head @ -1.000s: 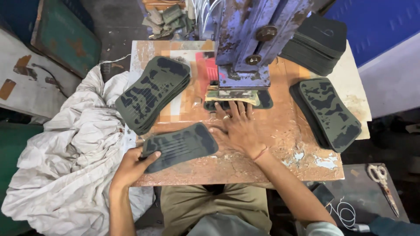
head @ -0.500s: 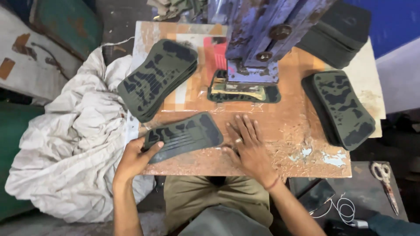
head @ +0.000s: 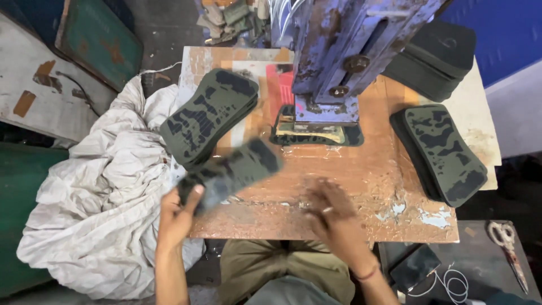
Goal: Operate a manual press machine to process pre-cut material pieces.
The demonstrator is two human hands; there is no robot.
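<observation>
The left hand grips the camouflage sole sheet, now lifted off the tabletop; the right hand, open, has slid back from the press.

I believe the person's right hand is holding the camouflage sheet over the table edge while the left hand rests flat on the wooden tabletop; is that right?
Not quite: the hands are swapped. In the head view the left hand holds the camouflage sheet over the table edge, while the right hand rests flat on the wooden tabletop.
</observation>
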